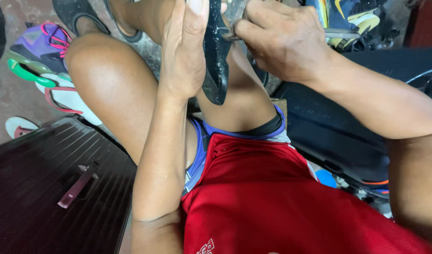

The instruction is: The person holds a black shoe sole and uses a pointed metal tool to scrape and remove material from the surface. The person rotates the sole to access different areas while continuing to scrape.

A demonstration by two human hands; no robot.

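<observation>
My left hand [184, 51] grips a black shoe sole [216, 61] held upright on edge above my knees. My right hand [279, 40] is closed around a thin metal tool [338, 33] whose tip meets the sole near its upper part. The sole's surface is speckled with pale marks. I sit with bare knees drawn up, wearing red shorts [272, 197].
Colourful sneakers [42, 51] lie on the concrete floor at the left, more shoes [357, 19] at the top right. A dark ribbed case with a handle [51, 183] lies at the lower left. A black plastic panel [333, 127] lies at the right.
</observation>
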